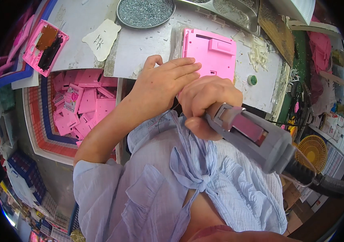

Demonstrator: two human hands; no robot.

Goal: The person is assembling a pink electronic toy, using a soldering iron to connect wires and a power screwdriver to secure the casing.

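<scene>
A pink plastic casing (204, 48) lies on the worktable, with a raised rectangular block and small holes on its upper face. My left hand (156, 82) rests with outstretched fingers over the casing's left near part. Beside it, my right hand (210, 99) is wrapped round the front of a grey power screwdriver (260, 141), which slants across the near edge of the casing. The driver's tip is hidden under my right hand. From its rear end a black cable (304, 171) runs off to the right.
A round metal dish of small screws (145, 12) and a metal tray (236, 12) stand at the back. White plastic bits (258, 54) and a small green-topped item (252, 80) lie right. An opened pink casing (45, 47) sits far left, above a bin of pink parts (87, 101).
</scene>
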